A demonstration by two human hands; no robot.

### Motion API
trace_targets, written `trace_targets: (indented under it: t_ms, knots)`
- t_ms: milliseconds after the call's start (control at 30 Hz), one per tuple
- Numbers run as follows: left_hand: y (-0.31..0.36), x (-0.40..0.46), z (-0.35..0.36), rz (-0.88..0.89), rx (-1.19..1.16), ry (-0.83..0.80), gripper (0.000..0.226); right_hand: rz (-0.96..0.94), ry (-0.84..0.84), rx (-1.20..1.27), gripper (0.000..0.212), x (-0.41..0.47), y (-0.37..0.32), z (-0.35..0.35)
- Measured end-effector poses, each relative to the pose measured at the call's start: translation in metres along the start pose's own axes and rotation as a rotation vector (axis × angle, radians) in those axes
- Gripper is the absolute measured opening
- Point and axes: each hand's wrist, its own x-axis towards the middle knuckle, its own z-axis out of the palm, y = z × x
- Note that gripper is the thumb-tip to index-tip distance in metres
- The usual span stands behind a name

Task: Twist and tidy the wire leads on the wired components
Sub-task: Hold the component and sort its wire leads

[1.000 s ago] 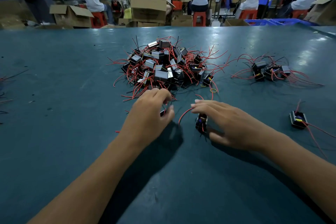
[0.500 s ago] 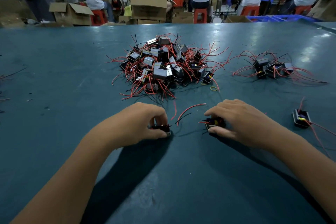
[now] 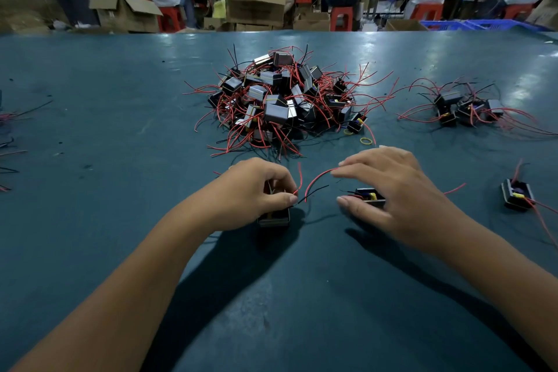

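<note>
- The left hand (image 3: 253, 190) is gripping 1 small black component (image 3: 274, 217) at lower centre of the frame, fingers curled over it, thumb tip lying at the base of its leads.
- The right hand (image 3: 392, 190) is covering a 2nd component (image 3: 370, 197) just right of centre; thumb and fingers are curved round it, and the fingertips are touching the end of a curved red lead (image 3: 317, 180).
- A black lead (image 3: 314, 192) is running between the 2 hands, alongside the red one.
- Judged step: both units are being set up, with the leads still loose and untwisted.
- Next move likely calls for pinching the red and black leads together near the body and rolling them.
- The unsorted pile (image 3: 280, 100) is sitting at upper centre on the teal table (image 3: 120, 130); a smaller group (image 3: 465, 107) is lying at upper right, 1 single unit (image 3: 517, 195) at far right.
- No brand, label or writing is legible.
</note>
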Motion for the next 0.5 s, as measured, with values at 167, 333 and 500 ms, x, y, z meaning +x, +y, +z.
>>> trace_targets:
  t_ms: [167, 333, 500]
  knots:
    - [0.0014, -0.0017, -0.0038, 0.012, -0.144, -0.013, 0.008, 0.016, 0.011, 0.013, 0.017, 0.0032, -0.0029, 0.0066]
    - [0.0056, -0.0041, -0.006, 0.035, -0.226, -0.104, 0.01, 0.072, 0.0, 0.085, 0.014, 0.004, -0.0042, 0.0087]
    - [0.0085, -0.0077, -0.0051, 0.058, -0.189, -0.224, 0.008, 0.101, -0.009, 0.102, 0.007, 0.0046, -0.0062, 0.0099]
